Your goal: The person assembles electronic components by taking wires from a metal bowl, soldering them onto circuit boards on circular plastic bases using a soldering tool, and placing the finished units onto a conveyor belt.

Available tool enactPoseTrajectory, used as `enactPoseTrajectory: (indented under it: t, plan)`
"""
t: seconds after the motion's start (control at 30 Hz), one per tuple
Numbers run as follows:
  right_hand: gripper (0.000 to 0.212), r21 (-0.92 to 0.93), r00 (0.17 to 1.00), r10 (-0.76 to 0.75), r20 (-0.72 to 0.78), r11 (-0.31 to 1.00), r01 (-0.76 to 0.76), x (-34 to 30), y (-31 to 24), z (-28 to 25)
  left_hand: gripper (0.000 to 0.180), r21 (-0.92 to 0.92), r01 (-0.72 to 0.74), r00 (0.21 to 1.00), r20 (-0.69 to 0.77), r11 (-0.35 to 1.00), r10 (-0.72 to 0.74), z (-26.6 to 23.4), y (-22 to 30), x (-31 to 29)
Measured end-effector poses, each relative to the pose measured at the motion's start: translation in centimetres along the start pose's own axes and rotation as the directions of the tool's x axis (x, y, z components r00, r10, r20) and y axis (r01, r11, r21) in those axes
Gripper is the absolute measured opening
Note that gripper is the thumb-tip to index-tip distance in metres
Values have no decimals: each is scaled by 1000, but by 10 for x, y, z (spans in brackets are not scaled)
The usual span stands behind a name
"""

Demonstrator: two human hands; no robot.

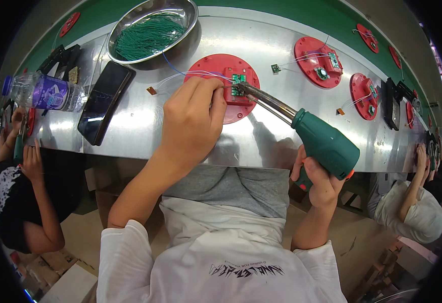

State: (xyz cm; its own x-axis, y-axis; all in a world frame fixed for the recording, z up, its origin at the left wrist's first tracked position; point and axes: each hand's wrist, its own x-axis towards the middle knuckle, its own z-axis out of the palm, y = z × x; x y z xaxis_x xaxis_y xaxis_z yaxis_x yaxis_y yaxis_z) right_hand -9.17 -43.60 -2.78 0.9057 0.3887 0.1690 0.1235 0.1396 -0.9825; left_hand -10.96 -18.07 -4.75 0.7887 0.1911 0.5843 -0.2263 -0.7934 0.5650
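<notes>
Work on the green circuit board (239,79) appears to be partway along: the board is seated on a red disc (205,63), which is laid on the metal bench (140,129) in front of the person. White wires (180,76) are already led out to the left, near a small brown board (152,91), and a blue wire (172,64) is seen reaching up to the steel bowl (190,46) of green wires (152,35). A soldering iron (327,144) is held by the right hand (323,183), its grip closed around the handle, and its tip is brought to the board. By the left hand (190,118), a thin strand (228,87) seems to be pinched in a closed grip beside the tip; whether it is wire or solder cannot be told. A joint is judged to be in the making, so this step is not yet finished; how many joints remain is hidden by tip and fingers. Farther right, another wired disc (307,48) can be seen.
</notes>
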Motion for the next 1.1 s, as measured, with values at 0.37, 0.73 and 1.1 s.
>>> enactPoseTrajectory:
  t: [0.37,0.73,1.1]
  plan:
    - [43,146,996,-86,-30,985,89,0,6,-11,9,5,-17,1000,0,1000,17,0,-1,0]
    - [39,63,995,-95,18,994,94,-6,8,-6,12,-8,-48,999,-3,999,48,1,1,0]
    - [37,49,997,-72,-18,996,72,-13,7,-5,15,74,-145,989,-28,987,147,0,-3,-1]
